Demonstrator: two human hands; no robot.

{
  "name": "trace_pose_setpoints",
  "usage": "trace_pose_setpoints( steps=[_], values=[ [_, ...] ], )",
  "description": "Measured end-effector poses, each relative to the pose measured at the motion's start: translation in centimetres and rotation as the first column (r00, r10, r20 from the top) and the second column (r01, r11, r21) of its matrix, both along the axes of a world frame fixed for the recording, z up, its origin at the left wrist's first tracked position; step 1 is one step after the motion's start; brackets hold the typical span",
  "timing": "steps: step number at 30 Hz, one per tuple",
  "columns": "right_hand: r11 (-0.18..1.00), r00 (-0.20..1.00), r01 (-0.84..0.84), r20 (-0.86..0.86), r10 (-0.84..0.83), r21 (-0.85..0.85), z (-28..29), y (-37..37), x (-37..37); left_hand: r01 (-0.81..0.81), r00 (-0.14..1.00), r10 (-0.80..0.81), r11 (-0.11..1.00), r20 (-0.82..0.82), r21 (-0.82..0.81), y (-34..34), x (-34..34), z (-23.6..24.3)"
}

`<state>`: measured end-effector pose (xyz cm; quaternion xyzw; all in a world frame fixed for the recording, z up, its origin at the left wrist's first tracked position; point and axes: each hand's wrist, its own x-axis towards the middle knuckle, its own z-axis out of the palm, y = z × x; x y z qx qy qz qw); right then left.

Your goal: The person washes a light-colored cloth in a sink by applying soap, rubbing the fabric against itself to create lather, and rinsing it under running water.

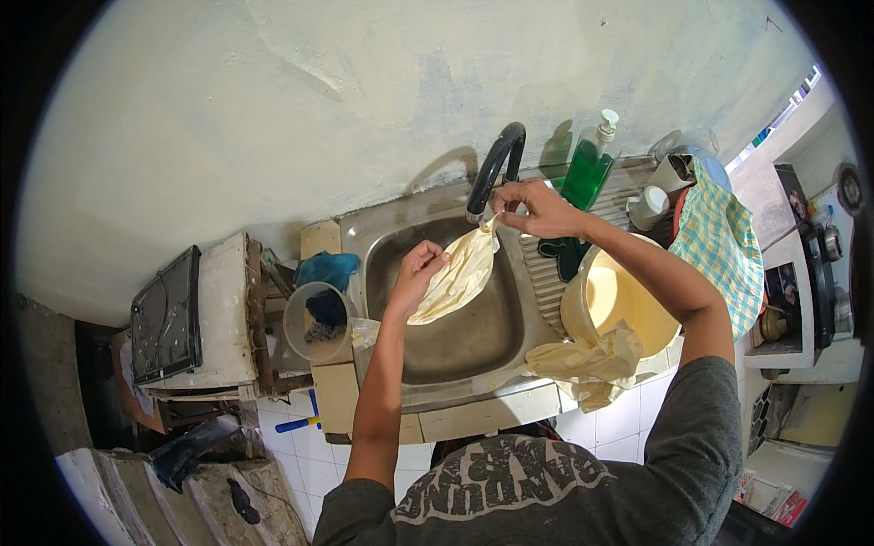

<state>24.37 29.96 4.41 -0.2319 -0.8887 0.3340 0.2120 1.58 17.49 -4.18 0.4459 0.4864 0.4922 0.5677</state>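
Above the steel sink (pixel 473 341) a pale yellow cloth (pixel 466 271) is stretched between my two hands. My right hand (pixel 539 209) pinches its gathered upper corner, close to the mouth of the black curved faucet (pixel 494 168). My left hand (pixel 420 277) is closed on the cloth's left edge, lower down and over the basin. Creases run along the cloth from the right hand's pinch. A second pale yellow cloth (pixel 596 366) drapes over the front rim of a cream bucket (pixel 583 305), under my right forearm. No water stream is visible at the faucet.
On the ribbed drainboard stand a green soap pump bottle (pixel 590 168), a white mug (pixel 648 207) and a dark cloth (pixel 564 257). A checked cloth (pixel 724 241) hangs at the right. Left of the sink are a tub (pixel 296 323) with dark contents and a teal cloth (pixel 326 270).
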Motion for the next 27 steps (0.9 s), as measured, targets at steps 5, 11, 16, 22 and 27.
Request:
trace_pose_setpoints(
  steps=[5, 11, 16, 22, 27],
  values=[
    [1.000, 1.000, -0.007, -0.012, 0.007, -0.023, -0.11, 0.15, -0.11, -0.004, 1.000, 0.004, 1.000, -0.021, -0.007, 0.12, -0.03, 0.01],
    [1.000, 1.000, -0.001, -0.006, 0.001, -0.021, 0.27, -0.06, -0.19, -0.024, 0.999, 0.023, 1.000, -0.024, 0.000, 0.03, 0.10, 0.22],
    [0.999, 1.000, 0.001, -0.003, -0.001, -0.048, 0.39, -0.16, -0.20, -0.018, 0.999, 0.018, 1.000, -0.035, 0.017, -0.13, 0.04, 0.18],
    [0.999, 1.000, 0.005, -0.004, -0.005, -0.041, 0.37, -0.21, -0.17, -0.004, 1.000, 0.004, 1.000, -0.021, -0.001, -0.18, -0.03, 0.29],
    [1.000, 1.000, 0.002, -0.012, -0.002, -0.024, -0.04, -0.06, -0.16, -0.007, 1.000, 0.007, 1.000, -0.025, -0.003, -0.31, 0.17, 0.71]
  ],
)
